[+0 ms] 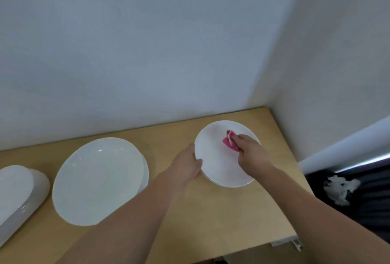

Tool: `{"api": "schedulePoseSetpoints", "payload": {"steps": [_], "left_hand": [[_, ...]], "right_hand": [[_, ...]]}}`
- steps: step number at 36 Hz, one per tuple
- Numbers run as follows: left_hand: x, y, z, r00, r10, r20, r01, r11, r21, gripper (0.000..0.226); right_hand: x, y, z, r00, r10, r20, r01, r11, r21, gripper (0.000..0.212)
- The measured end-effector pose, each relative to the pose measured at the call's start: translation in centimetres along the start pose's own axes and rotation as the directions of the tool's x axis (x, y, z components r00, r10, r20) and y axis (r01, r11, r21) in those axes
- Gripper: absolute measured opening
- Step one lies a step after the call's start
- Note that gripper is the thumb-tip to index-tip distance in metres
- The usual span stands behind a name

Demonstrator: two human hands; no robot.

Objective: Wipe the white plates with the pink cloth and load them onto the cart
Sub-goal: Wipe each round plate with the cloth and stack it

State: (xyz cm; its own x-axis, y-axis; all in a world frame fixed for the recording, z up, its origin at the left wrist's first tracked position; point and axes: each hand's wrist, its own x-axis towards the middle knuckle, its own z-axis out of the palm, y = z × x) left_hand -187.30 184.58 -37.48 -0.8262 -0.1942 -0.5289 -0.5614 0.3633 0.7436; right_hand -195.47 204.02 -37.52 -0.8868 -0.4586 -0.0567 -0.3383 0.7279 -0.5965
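A small white plate (213, 158) sits on top of a short stack at the right end of the wooden table (211, 217). My left hand (186, 166) grips its left rim. My right hand (250, 152) presses a folded pink cloth (229, 140) against the plate's upper middle. A large white plate (97, 179) lies on another plate at the table's centre-left. A further stack of white plates (19, 194) is cut off by the left edge. No cart is in view.
Grey-white walls meet in a corner behind the table. To the right, past the table edge, is a dark bin or bag (369, 196) holding crumpled white material (339, 189). A white rail (346, 145) runs above it.
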Motion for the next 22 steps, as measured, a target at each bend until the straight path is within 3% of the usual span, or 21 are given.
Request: {"api": "schedulePoseSetpoints", "payload": {"steps": [3, 5, 10, 18, 22], "left_hand": [[0.0, 0.5, 0.7, 0.999, -0.038, 0.001, 0.038, 0.986, -0.163, 0.051], [0.0, 0.6, 0.9, 0.999, -0.039, 0.001, 0.038, 0.974, -0.221, 0.051], [0.0, 0.4, 0.9, 1.000, -0.023, 0.002, 0.022, 0.956, -0.293, 0.053], [0.1, 0.5, 1.0, 0.999, -0.049, 0.017, 0.052, 0.926, -0.374, 0.052], [0.1, 0.6, 1.2, 0.999, -0.049, 0.000, 0.044, 0.907, -0.418, 0.053]], "right_hand": [[1.5, 1.3, 2.0, 0.994, 0.101, 0.046, -0.085, 0.957, -0.276, 0.061], [2.0, 1.8, 3.1, 0.978, 0.190, 0.084, -0.149, 0.922, -0.357, 0.067], [2.6, 1.2, 5.7, 0.961, 0.259, 0.098, -0.222, 0.932, -0.287, 0.075], [4.9, -1.9, 8.0, 0.991, 0.084, 0.102, -0.059, 0.973, -0.223, 0.094], [4.1, -1.9, 8.0, 0.979, -0.080, 0.189, 0.108, 0.983, -0.145, 0.084]]}}
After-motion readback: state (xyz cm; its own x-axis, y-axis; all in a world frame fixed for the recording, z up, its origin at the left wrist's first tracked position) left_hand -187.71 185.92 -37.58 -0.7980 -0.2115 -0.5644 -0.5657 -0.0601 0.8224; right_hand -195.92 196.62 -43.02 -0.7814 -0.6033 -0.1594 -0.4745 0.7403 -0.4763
